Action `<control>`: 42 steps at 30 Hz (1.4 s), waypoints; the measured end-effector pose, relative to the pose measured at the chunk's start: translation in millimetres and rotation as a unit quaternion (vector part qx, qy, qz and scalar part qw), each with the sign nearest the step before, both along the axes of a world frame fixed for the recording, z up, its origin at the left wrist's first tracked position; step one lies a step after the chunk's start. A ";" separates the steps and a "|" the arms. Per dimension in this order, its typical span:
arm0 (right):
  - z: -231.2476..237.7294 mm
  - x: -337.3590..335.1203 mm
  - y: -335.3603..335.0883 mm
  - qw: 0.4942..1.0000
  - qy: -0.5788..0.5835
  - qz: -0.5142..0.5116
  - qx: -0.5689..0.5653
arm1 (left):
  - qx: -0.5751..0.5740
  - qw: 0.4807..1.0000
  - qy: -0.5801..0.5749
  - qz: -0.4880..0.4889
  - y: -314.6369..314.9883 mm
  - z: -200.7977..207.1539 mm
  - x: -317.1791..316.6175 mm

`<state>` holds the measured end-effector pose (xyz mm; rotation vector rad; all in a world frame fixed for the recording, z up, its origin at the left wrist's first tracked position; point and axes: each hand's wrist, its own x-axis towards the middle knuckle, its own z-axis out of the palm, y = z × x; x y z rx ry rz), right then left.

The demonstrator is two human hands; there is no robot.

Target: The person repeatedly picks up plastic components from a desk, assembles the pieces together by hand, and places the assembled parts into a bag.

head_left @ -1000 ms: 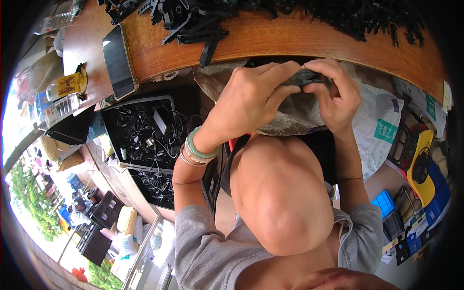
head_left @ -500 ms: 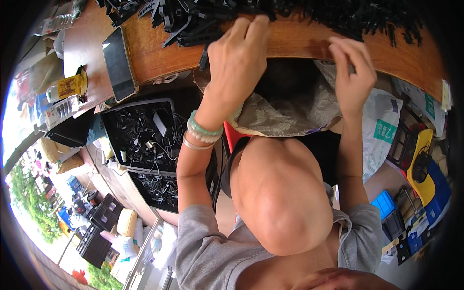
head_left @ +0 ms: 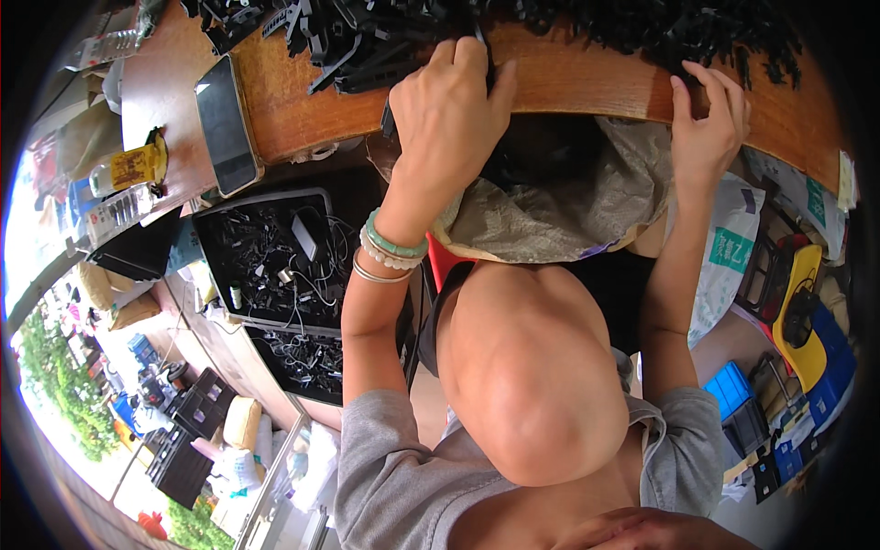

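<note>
My left hand (head_left: 449, 115), with bracelets on its wrist, is closed at the near edge of the wooden table (head_left: 568, 78). A dark strip of black plastic (head_left: 480, 40) shows at its fingertips, partly hidden. Beside it lies a heap of black plastic parts (head_left: 367, 41). Over to the right, my right hand (head_left: 711, 119) has its thumb and fingers apart. Its fingertips are at the table edge, beside a second pile of small black pieces (head_left: 642, 27). Between my forearms a woven sack (head_left: 541, 220) hangs open below the edge, its inside dark.
A phone (head_left: 227, 124) lies on the table's left part, with a yellow-labelled container (head_left: 133, 170) beyond it. Below stand black trays (head_left: 261, 197) of dark parts and cables. A white plastic bag (head_left: 729, 247) and a yellow object (head_left: 800, 321) are at the right.
My right hand has moved right and slightly down along the table edge. My left hand has shifted a little, its thumb now farther out. The sack's mouth shows more of its right side.
</note>
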<state>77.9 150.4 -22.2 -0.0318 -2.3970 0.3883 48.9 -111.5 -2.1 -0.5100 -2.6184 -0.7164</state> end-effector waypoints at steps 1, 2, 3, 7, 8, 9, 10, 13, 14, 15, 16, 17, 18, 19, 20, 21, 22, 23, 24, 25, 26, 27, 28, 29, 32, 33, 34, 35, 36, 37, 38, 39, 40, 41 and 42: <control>1.3 -1.4 1.9 1.000 -0.020 -0.006 0.017 | -0.001 1.000 0.001 0.000 -0.7 0.0 2.0; 3.9 -1.2 0.4 0.999 -0.038 -0.005 0.012 | 0.023 0.999 -0.023 -0.003 -1.6 0.6 5.2; 4.4 -0.5 0.9 0.999 -0.038 -0.005 0.012 | 0.047 0.998 -0.049 -0.007 -1.7 1.6 9.1; 6.5 1.9 -1.3 0.999 0.013 0.046 -0.006 | 0.087 0.990 -0.108 -0.023 -4.1 11.6 22.9; 7.7 2.5 -2.6 0.996 0.066 0.053 -0.029 | 0.169 0.972 -0.163 -0.026 -3.6 12.9 26.6; 10.2 5.5 -0.1 0.996 0.066 0.048 -0.024 | 0.253 0.942 -0.217 -0.034 -0.1 14.5 28.8; 11.8 9.3 2.4 0.986 0.106 0.046 -0.119 | 0.257 0.941 -0.219 -0.041 3.6 16.2 30.0; 17.0 16.0 -27.9 0.948 0.168 0.083 -0.259 | 0.429 0.833 -0.341 -0.072 1.7 24.7 35.4; 33.1 25.5 -42.6 0.897 0.066 0.146 -0.412 | 0.469 0.781 -0.404 -0.087 5.1 33.1 33.0; 44.4 32.6 -55.8 0.806 -0.038 0.206 -0.553 | 0.502 0.725 -0.462 -0.097 4.8 36.9 32.3; 54.2 38.1 -63.5 0.760 -0.118 0.251 -0.588 | 0.490 0.725 -0.471 -0.114 3.3 33.6 31.8; 59.4 40.5 -69.0 0.705 -0.196 0.294 -0.615 | 0.490 0.726 -0.470 -0.113 1.7 33.8 32.2; 51.6 43.9 -73.1 0.676 -0.206 0.313 -0.635 | 0.483 0.721 -0.481 -0.125 2.0 34.8 32.6; 50.0 43.6 -75.1 0.677 -0.205 0.313 -0.634 | 0.475 0.717 -0.492 -0.137 2.0 35.6 33.0; 48.8 42.7 -76.9 0.700 -0.201 0.308 -0.612 | 0.475 0.717 -0.492 -0.137 1.2 35.8 33.4; 48.2 41.6 -77.7 0.723 -0.197 0.304 -0.589 | 0.474 0.714 -0.497 -0.133 -0.2 35.8 33.8; 49.4 40.1 -77.3 0.755 -0.183 0.301 -0.553 | 0.474 0.712 -0.503 -0.129 -1.1 36.0 34.2; 49.5 40.5 -77.2 0.755 -0.183 0.301 -0.553 | 0.474 0.712 -0.502 -0.128 -1.2 37.3 34.8; 49.7 41.6 -77.3 0.774 -0.183 0.294 -0.530 | 0.449 0.743 -0.475 -0.144 -1.2 39.0 35.9; 49.7 42.3 -77.7 0.793 -0.182 0.286 -0.506 | 0.423 0.772 -0.446 -0.160 -1.5 40.8 37.0; 49.6 42.2 -78.8 0.793 -0.183 0.286 -0.505 | 0.425 0.771 -0.446 -0.160 -2.1 42.7 38.7; 49.1 41.9 -79.7 0.846 -0.151 0.277 -0.430 | 0.386 0.803 -0.426 -0.157 -2.3 45.1 40.6; 48.6 41.5 -80.5 0.890 -0.117 0.265 -0.351 | 0.345 0.833 -0.404 -0.154 -2.3 47.0 41.2; 48.1 41.3 -81.1 0.890 -0.118 0.266 -0.352 | 0.346 0.833 -0.405 -0.153 -3.9 48.5 39.5; 49.2 42.0 -80.3 0.912 -0.089 0.270 -0.295 | 0.367 0.774 -0.498 -0.137 -5.9 54.3 34.9; 49.6 41.6 -80.8 0.916 -0.085 0.272 -0.281 | 0.347 0.797 -0.472 -0.145 -5.4 56.7 36.0; 50.0 41.2 -81.3 0.920 -0.082 0.274 -0.268 | 0.326 0.819 -0.446 -0.154 -4.6 57.9 36.8; 50.9 41.3 -82.3 0.920 -0.081 0.274 -0.268 | 0.326 0.820 -0.446 -0.153 -3.1 51.8 39.2; 52.4 41.7 -84.4 0.921 -0.082 0.277 -0.261 | 0.285 0.879 -0.342 -0.172 -1.1 43.9 42.7; 53.4 41.9 -85.9 0.922 -0.083 0.279 -0.254 | 0.238 0.924 -0.233 -0.187 -0.9 39.6 45.1; 53.9 41.6 -86.9 0.921 -0.083 0.281 -0.255 | 0.243 0.911 -0.281 -0.176 -4.5 39.6 48.6; 54.9 42.0 -85.2 0.926 -0.078 0.284 -0.237 | 0.244 0.910 -0.282 -0.179 -3.7 41.9 48.0; 55.7 42.5 -83.7 0.930 -0.072 0.287 -0.218 | 0.258 0.891 -0.333 -0.166 -3.1 43.8 47.3; 55.9 42.5 -82.3 0.931 -0.073 0.284 -0.216 | 0.271 0.870 -0.383 -0.153 -2.7 44.7 46.7; 54.7 41.5 -81.8 0.927 -0.064 0.298 -0.216 | 0.270 0.870 -0.383 -0.153 -4.2 44.0 46.2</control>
